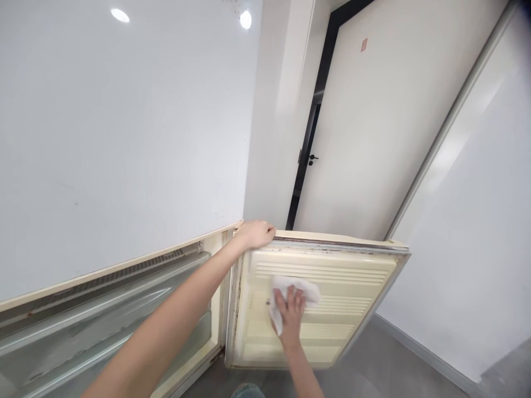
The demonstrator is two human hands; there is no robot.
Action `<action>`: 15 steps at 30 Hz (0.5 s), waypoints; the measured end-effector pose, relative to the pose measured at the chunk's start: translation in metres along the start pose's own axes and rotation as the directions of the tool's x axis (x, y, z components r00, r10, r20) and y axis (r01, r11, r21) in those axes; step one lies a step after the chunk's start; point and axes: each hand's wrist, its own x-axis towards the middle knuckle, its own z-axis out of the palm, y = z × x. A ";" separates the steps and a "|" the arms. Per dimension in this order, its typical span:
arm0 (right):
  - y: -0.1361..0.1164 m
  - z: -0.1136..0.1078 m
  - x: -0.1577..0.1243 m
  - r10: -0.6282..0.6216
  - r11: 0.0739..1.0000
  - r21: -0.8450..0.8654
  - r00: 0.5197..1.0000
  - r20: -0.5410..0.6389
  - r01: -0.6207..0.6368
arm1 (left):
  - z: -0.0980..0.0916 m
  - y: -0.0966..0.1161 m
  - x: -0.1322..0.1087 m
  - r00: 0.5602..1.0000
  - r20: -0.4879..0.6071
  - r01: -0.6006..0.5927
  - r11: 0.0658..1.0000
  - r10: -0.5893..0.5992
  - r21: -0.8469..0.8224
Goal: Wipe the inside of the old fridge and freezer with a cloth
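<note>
An open refrigerator door (327, 326) swings out in front of me, its cream plastic inner liner ribbed and its seal stained dark along the top. My right hand (290, 312) presses a crumpled white cloth (307, 290) against the liner. My left hand (255, 235) grips the door's top edge near the hinge side. To the left lies the refrigerator's cabinet opening (103, 315), with pale glass shelves and a dark vent strip inside.
A large white surface (124, 121) fills the upper left, with reflected ceiling lights. Beyond the door are a white room door (373, 121) with a black handle and a white wall panel (456, 221). Grey floor (394, 365) lies below.
</note>
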 end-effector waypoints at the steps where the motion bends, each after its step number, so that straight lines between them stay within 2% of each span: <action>1: 0.017 0.001 -0.004 0.077 0.997 -0.024 0.995 -0.062 -0.078 | 0.000 0.000 0.000 1.000 0.004 -0.001 1.000 0.001 -0.001; 3: 0.053 -0.001 -0.007 0.253 0.964 -0.038 0.950 -0.184 -0.264 | -0.001 0.000 0.000 1.000 0.012 -0.003 1.000 0.003 -0.006; 4: 0.071 -0.004 -0.007 0.357 0.929 -0.013 0.905 -0.231 -0.370 | -0.001 0.000 0.000 1.000 0.016 -0.003 1.000 0.003 -0.009; 7: 0.118 -0.018 -0.002 0.638 0.760 0.115 0.702 -0.316 -0.639 | -0.001 0.000 0.001 1.000 0.023 -0.003 1.000 0.004 -0.018; 9: 0.140 -0.028 0.002 0.735 0.661 0.164 0.590 -0.335 -0.732 | -0.001 0.000 0.001 1.000 0.025 -0.001 1.000 0.001 -0.022; 11: 0.150 -0.033 0.007 0.773 0.610 0.176 0.531 -0.346 -0.773 | -0.001 0.000 0.001 1.000 0.024 0.003 1.000 -0.002 -0.023; 13: 0.149 -0.033 0.011 0.791 0.579 0.178 0.496 -0.359 -0.795 | -0.001 0.000 0.001 1.000 0.019 0.002 1.000 -0.001 -0.023; 14: 0.144 -0.031 0.013 0.792 0.579 0.183 0.496 -0.356 -0.794 | -0.001 0.000 0.001 1.000 0.016 0.000 1.000 0.000 -0.021; 15: 0.136 -0.027 0.014 0.783 0.601 0.188 0.526 -0.332 -0.777 | -0.001 0.001 0.000 1.000 0.013 -0.001 1.000 0.001 -0.019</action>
